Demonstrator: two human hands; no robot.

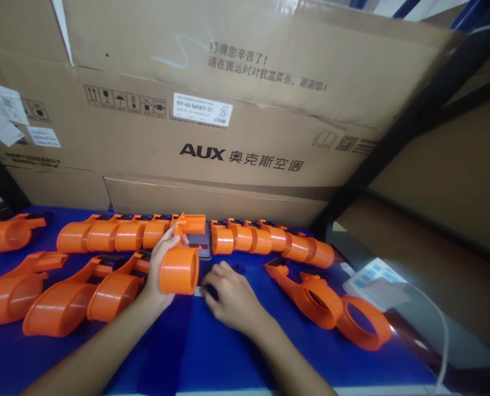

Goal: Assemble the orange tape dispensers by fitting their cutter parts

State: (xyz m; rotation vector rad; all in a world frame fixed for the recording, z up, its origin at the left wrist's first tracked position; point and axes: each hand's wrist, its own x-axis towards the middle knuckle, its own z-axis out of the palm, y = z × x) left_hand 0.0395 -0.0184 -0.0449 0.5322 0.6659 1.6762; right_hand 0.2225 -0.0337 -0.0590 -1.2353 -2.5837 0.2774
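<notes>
My left hand (160, 269) is closed around an orange plastic part (179, 270), made of a short open cylinder with an arm rising from it to a flat block. The part is held up above the blue work surface (212, 352), its open end facing right. Just to its right, my right hand (230, 297) is low over the surface with its fingers curled inward. Whatever those fingertips hold, if anything, is hidden. A small dark grey box or tray (201, 242) shows partly behind the held part.
Several similar orange parts stand in a back row (129, 235), continuing to the right (261, 240). More lie at the front left (63, 308) and right (364, 324). A large cardboard sheet (146, 148) walls the back. A black post (364, 159) and white cable (445, 330) are right.
</notes>
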